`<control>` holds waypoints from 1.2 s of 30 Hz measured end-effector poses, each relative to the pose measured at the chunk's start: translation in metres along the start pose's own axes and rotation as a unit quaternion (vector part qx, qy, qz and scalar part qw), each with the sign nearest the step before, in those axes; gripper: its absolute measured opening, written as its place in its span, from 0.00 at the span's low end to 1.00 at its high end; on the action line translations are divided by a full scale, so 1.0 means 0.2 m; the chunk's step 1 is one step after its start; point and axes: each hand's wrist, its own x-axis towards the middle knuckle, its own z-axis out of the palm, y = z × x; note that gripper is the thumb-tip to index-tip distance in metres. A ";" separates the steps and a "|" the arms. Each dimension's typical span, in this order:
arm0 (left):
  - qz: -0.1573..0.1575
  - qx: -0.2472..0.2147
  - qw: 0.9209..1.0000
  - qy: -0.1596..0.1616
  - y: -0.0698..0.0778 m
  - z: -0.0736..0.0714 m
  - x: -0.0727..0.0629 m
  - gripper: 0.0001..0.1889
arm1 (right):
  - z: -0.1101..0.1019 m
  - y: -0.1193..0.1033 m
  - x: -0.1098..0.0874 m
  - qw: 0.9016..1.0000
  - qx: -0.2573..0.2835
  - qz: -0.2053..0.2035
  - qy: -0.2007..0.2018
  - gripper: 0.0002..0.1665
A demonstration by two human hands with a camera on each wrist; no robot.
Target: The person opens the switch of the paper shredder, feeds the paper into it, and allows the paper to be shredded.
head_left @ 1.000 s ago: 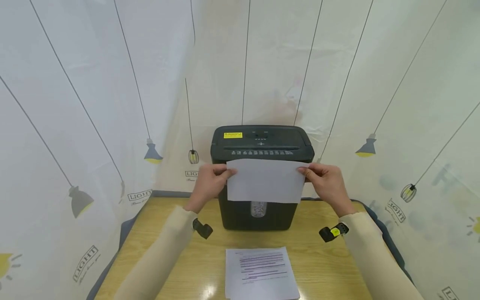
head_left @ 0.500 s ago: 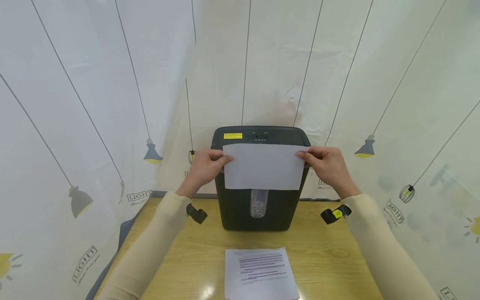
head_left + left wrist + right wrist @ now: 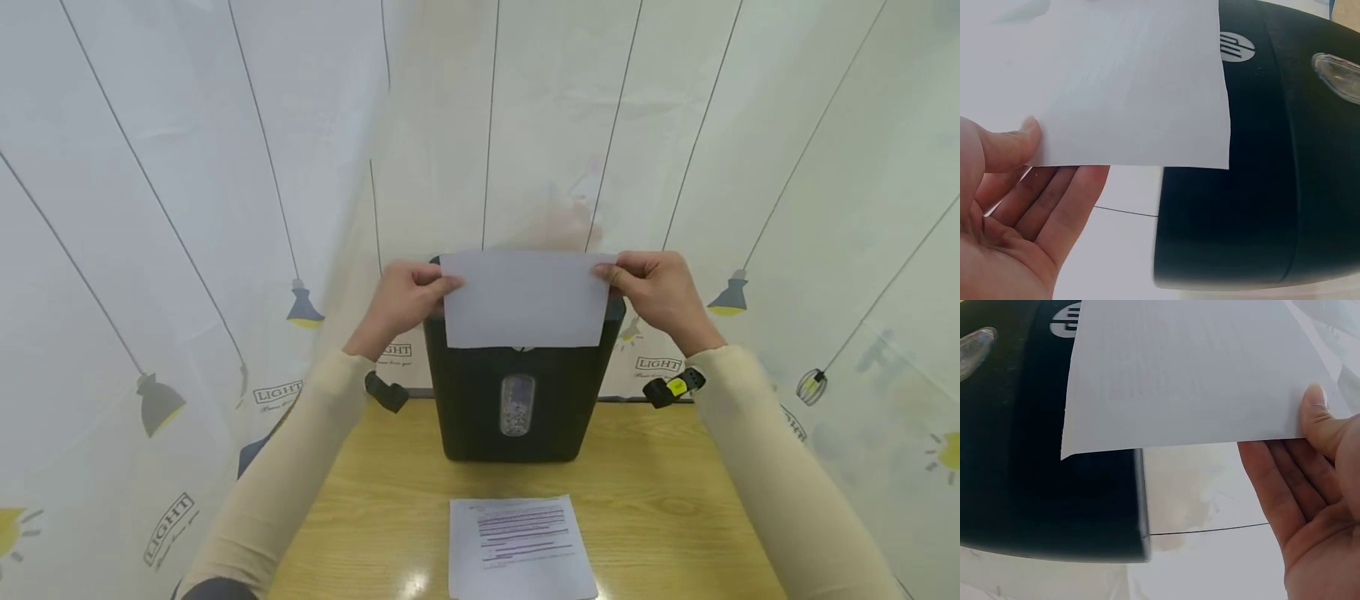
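Note:
A white sheet of paper (image 3: 525,300) hangs upright between both hands, overlapping the top of a black paper shredder (image 3: 472,400) in the head view. My left hand (image 3: 405,300) pinches its left edge near the upper corner, thumb on the near face and fingers behind. At the opposite edge my right hand (image 3: 656,296) pinches it the same way. Both wrist views show the sheet (image 3: 1135,94) in front of the shredder's front (image 3: 1072,500), partly covering a round logo (image 3: 1237,47). The shredder's top panel is hidden behind the paper.
A stack of printed pages (image 3: 521,567) with purple-marked lines lies on the wooden table (image 3: 375,508) in front of the shredder. Shreds show through the shredder's small window (image 3: 517,406). Behind stands a pale curtain (image 3: 555,125) printed with hanging lamps.
Both hands have raised the sheet, from in front of the shredder's body up over its top panel. The stack of pages has stayed in place.

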 end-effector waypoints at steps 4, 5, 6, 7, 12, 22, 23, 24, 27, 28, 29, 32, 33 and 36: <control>0.001 -0.012 1.000 0.011 0.02 -0.02 0.04 0.24 | -0.04 -0.03 0.03 1.000 -0.004 0.001 0.005 0.17; 0.004 -0.015 1.000 0.014 0.03 -0.02 0.05 0.26 | -0.04 -0.04 0.04 1.000 -0.005 0.000 0.006 0.17; 0.007 -0.017 1.000 0.017 0.04 -0.02 0.06 0.27 | -0.05 -0.04 0.05 1.000 -0.004 -0.001 0.008 0.17; 0.011 -0.019 1.000 0.022 0.05 -0.03 0.07 0.28 | -0.06 -0.05 0.06 1.000 -0.003 -0.003 0.011 0.17; 0.026 -0.013 0.999 0.038 0.09 -0.05 0.14 0.26 | -0.09 -0.07 0.13 1.000 0.009 -0.021 0.020 0.17; 0.029 -0.013 0.999 0.044 0.13 -0.07 0.27 0.20 | -0.11 -0.07 0.24 0.999 0.013 -0.034 0.038 0.19; 0.029 -0.015 0.999 0.042 0.12 -0.07 0.28 0.21 | -0.10 -0.06 0.25 0.999 0.014 -0.030 0.038 0.20; 0.027 -0.017 0.999 0.040 0.12 -0.06 0.30 0.20 | -0.10 -0.05 0.26 0.999 0.015 -0.026 0.037 0.20; 0.025 -0.016 0.999 0.032 0.10 -0.06 0.33 0.23 | -0.08 -0.02 0.29 0.999 0.027 -0.017 0.033 0.20; 0.023 -0.014 0.999 0.031 0.09 -0.05 0.34 0.22 | -0.08 -0.01 0.30 0.999 0.031 -0.015 0.032 0.20; 0.022 -0.011 0.999 0.029 0.08 -0.05 0.34 0.22 | -0.07 -0.01 0.31 0.999 0.034 -0.013 0.029 0.20; 0.013 0.002 1.000 0.024 0.06 -0.04 0.37 0.19 | -0.05 0.02 0.34 0.999 0.039 -0.005 0.022 0.20; 0.010 0.004 1.000 0.022 0.05 -0.04 0.38 0.17 | -0.05 0.03 0.34 0.999 0.038 -0.002 0.020 0.20; -0.002 0.005 1.000 0.011 0.02 -0.03 0.39 0.15 | -0.04 0.05 0.35 0.999 0.033 0.003 0.015 0.20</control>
